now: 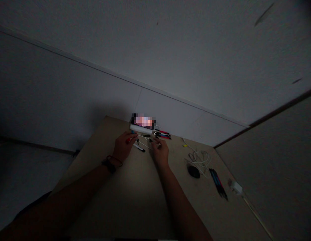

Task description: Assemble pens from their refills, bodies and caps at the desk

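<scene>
Dim room, light-coloured bench (pixel 135 187) set into a corner of pale walls. Left hand (pixel 124 147) at the far middle of the bench, fingers curled around a small red-tipped item (pixel 129 139); too dark and small to say what it is. Dark band (pixel 108 164) on the left wrist. Right hand (pixel 160 152) just beside the left, fingers bent inward and pinching a slim pen-like thing (pixel 156 144) near its end. Thin white cord (pixel 145 144) running between the two hands, and a black-and-white pen (pixel 139 147) flat on the bench between them.

Just beyond the hands, a white bar-shaped object (pixel 140 128) near the wall, with a bright, blurred-out patch above it. Red and dark pens (pixel 163 134) bunched to the right of it. Further right, a tangled white cable (pixel 201 158), a dark rounded object (pixel 193 171) beside it, and a row of dark and blue pens (pixel 218 184) nearer the bench edge. White plug or adapter (pixel 236 188) with a cord at the right edge.

No brand, label or writing legible anywhere; light too low, items too small.
</scene>
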`<move>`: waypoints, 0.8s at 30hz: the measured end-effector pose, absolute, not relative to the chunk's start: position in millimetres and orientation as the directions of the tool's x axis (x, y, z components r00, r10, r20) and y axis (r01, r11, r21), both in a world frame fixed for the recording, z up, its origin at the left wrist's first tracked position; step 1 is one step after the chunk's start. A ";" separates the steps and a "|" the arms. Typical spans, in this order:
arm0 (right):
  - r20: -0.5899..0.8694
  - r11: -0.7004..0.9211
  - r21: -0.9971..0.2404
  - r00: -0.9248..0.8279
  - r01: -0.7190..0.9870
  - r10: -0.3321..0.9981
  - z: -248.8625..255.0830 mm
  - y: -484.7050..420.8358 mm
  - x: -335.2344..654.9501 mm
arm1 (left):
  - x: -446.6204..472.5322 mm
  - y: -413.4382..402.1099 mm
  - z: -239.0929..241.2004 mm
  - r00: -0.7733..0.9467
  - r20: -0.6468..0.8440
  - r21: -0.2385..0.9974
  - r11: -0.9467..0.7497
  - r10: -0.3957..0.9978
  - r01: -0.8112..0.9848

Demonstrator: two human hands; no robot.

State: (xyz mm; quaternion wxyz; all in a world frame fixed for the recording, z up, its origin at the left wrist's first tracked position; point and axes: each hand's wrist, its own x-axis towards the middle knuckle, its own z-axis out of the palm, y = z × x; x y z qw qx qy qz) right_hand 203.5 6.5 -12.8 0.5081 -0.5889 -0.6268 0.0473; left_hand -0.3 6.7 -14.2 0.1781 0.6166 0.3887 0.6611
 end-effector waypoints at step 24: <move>0.506 0.439 -0.333 -0.235 0.835 0.830 -11.5 -5.3 147.7 | -8.5 21.1 -20.0 -0.273 0.573 0.819 -0.533 0.773 0.210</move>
